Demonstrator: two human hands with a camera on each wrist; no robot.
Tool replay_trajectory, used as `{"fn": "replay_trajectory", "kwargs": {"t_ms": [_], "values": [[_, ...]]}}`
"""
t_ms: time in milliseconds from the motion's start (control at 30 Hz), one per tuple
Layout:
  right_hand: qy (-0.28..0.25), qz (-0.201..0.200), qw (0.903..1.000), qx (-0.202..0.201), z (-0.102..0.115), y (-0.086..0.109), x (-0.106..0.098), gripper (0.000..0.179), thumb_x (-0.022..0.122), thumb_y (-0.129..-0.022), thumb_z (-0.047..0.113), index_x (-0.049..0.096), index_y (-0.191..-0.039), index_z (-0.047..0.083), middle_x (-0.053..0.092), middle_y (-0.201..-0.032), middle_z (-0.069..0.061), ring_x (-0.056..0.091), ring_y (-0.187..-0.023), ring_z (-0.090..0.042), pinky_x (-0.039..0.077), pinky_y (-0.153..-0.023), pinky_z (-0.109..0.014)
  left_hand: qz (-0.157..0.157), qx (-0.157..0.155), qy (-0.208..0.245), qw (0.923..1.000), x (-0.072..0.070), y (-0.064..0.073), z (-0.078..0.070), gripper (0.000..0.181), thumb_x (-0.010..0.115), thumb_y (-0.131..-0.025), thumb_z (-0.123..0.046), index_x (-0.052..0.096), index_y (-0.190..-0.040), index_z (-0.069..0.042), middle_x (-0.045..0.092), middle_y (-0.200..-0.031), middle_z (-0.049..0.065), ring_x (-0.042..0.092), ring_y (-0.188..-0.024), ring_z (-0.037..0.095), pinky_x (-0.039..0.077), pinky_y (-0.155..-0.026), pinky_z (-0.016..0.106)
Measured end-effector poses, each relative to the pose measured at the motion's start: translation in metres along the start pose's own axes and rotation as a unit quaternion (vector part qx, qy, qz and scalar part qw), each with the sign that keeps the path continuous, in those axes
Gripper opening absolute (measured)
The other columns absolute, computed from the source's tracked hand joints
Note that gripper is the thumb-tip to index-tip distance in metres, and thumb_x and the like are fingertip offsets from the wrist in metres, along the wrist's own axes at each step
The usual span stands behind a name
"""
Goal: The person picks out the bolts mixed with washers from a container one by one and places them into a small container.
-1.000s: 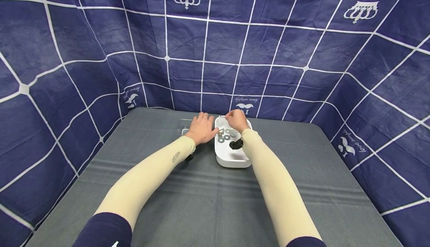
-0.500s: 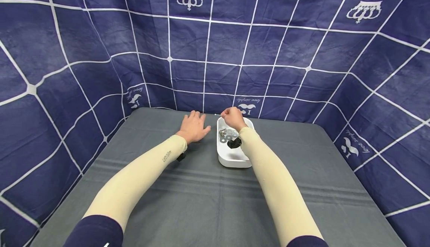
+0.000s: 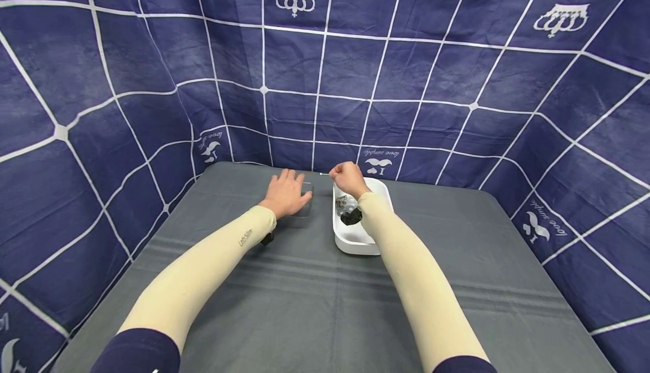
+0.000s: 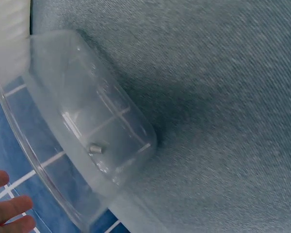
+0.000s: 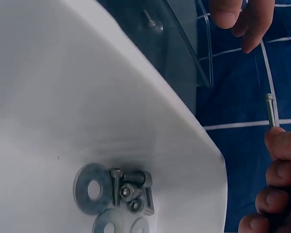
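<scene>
My right hand (image 3: 349, 178) is above the far left part of a white tray (image 3: 357, 247). It pinches a socket-head bolt (image 5: 270, 109), whose head points away from the fingertips. Inside the tray, the right wrist view shows flat washers (image 5: 93, 189) beside several more bolts (image 5: 131, 191). My left hand (image 3: 286, 193), fingers spread, is over a clear plastic box (image 3: 303, 209) to the left of the tray; I cannot tell whether it touches the box. A single small bolt (image 4: 96, 149) lies in that box. Nothing shows in the left hand's grasp.
Dark grey cloth (image 3: 304, 282) covers the table around both containers. Behind and at the sides hangs a blue curtain (image 3: 345, 68) with white grid lines, close behind the tray and box.
My left hand has moved left, away from the tray's rim and over the clear box. The right hand has shifted left across the tray with the bolt, which now sticks out past the rim.
</scene>
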State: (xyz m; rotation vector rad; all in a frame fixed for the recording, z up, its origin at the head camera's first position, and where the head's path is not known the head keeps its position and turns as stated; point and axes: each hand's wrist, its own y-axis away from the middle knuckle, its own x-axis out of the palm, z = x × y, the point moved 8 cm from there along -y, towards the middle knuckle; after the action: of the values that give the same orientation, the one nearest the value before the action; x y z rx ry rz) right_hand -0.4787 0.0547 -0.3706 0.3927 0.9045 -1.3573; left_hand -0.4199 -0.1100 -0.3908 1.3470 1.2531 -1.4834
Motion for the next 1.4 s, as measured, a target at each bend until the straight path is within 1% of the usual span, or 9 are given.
{"fn": "replay_trajectory", "kwargs": {"t_ms": [100, 267, 333, 533, 733, 833, 967, 1167, 1400], "values": [[-0.002, 0.002, 1.0000, -0.001, 0.004, 0.000, 0.003, 0.017, 0.062, -0.090, 0.011, 0.079, -0.090, 0.006, 0.070, -0.081, -0.004, 0.058, -0.078, -0.020, 0.048, -0.079, -0.033, 0.002, -0.005, 0.005, 1.0000, 0.001, 0.001, 0.006, 0.066, 0.048, -0.099, -0.051, 0.048, -0.147, -0.007, 0.048, -0.145, 0.020, 0.039, -0.140, 0.037, 0.036, -0.109, 0.061], [-0.001, 0.013, 0.9999, -0.004, 0.009, 0.000, 0.010, 0.020, 0.061, -0.089, 0.010, 0.079, -0.095, 0.004, 0.065, -0.077, -0.001, 0.056, -0.077, -0.019, 0.048, -0.079, -0.033, 0.005, -0.015, 0.000, 0.9999, 0.002, 0.005, 0.017, 0.065, 0.049, -0.098, -0.051, 0.048, -0.147, -0.008, 0.048, -0.145, 0.020, 0.039, -0.139, 0.038, 0.036, -0.109, 0.060], [-0.002, 0.017, 0.9998, -0.004, 0.011, 0.000, 0.014, 0.021, 0.061, -0.089, 0.011, 0.079, -0.096, 0.004, 0.065, -0.077, -0.001, 0.056, -0.077, -0.019, 0.047, -0.079, -0.033, 0.006, -0.018, -0.005, 0.9998, 0.003, 0.007, 0.021, 0.065, 0.049, -0.098, -0.051, 0.048, -0.148, -0.009, 0.048, -0.145, 0.020, 0.039, -0.139, 0.038, 0.036, -0.109, 0.060], [-0.011, 0.023, 0.9996, -0.007, 0.016, -0.001, 0.022, 0.019, 0.061, -0.089, 0.011, 0.080, -0.092, 0.007, 0.068, -0.081, -0.001, 0.056, -0.077, -0.018, 0.048, -0.079, -0.032, 0.007, -0.025, -0.007, 0.9996, 0.004, 0.011, 0.033, 0.065, 0.047, -0.098, -0.051, 0.048, -0.147, -0.009, 0.049, -0.143, 0.021, 0.040, -0.138, 0.038, 0.036, -0.108, 0.060], [-0.016, 0.029, 0.9993, -0.018, 0.024, -0.002, 0.029, 0.021, 0.062, -0.090, 0.012, 0.080, -0.095, 0.003, 0.070, -0.083, -0.003, 0.056, -0.078, -0.018, 0.048, -0.079, -0.032, 0.012, -0.033, 0.000, 0.9994, 0.002, 0.015, 0.043, 0.065, 0.046, -0.098, -0.051, 0.047, -0.148, -0.009, 0.048, -0.143, 0.021, 0.039, -0.138, 0.038, 0.036, -0.109, 0.060], [-0.014, 0.030, 0.9992, -0.022, 0.029, -0.002, 0.032, 0.020, 0.063, -0.091, 0.013, 0.080, -0.095, 0.003, 0.070, -0.082, -0.003, 0.056, -0.078, -0.018, 0.048, -0.080, -0.032, 0.016, -0.036, -0.001, 0.9992, 0.002, 0.017, 0.047, 0.066, 0.045, -0.099, -0.052, 0.046, -0.150, -0.010, 0.048, -0.144, 0.020, 0.039, -0.139, 0.038, 0.036, -0.109, 0.060], [-0.014, 0.030, 0.9993, -0.020, 0.035, -0.002, 0.035, 0.019, 0.063, -0.091, 0.012, 0.080, -0.094, 0.004, 0.071, -0.084, -0.004, 0.056, -0.078, -0.018, 0.048, -0.079, -0.032, 0.014, -0.037, 0.000, 0.9992, 0.003, 0.018, 0.051, 0.066, 0.047, -0.098, -0.052, 0.046, -0.149, -0.010, 0.049, -0.143, 0.020, 0.040, -0.138, 0.038, 0.037, -0.108, 0.060], [-0.034, 0.034, 0.9988, -0.008, 0.038, -0.002, 0.043, 0.018, 0.064, -0.092, 0.012, 0.079, -0.095, 0.004, 0.075, -0.093, -0.007, 0.056, -0.081, -0.016, 0.046, -0.077, -0.029, 0.017, -0.039, 0.012, 0.9990, 0.008, 0.017, 0.055, 0.067, 0.049, -0.098, -0.052, 0.046, -0.150, -0.009, 0.049, -0.143, 0.021, 0.041, -0.137, 0.038, 0.036, -0.108, 0.061], [-0.041, 0.034, 0.9986, -0.002, 0.043, -0.003, 0.051, 0.016, 0.065, -0.092, 0.013, 0.079, -0.090, 0.007, 0.074, -0.090, -0.004, 0.054, -0.078, -0.015, 0.043, -0.073, -0.027, 0.026, -0.039, 0.029, 0.9985, 0.015, 0.020, 0.062, 0.068, 0.051, -0.098, -0.053, 0.046, -0.150, -0.011, 0.049, -0.145, 0.021, 0.041, -0.139, 0.038, 0.035, -0.109, 0.062]]}}
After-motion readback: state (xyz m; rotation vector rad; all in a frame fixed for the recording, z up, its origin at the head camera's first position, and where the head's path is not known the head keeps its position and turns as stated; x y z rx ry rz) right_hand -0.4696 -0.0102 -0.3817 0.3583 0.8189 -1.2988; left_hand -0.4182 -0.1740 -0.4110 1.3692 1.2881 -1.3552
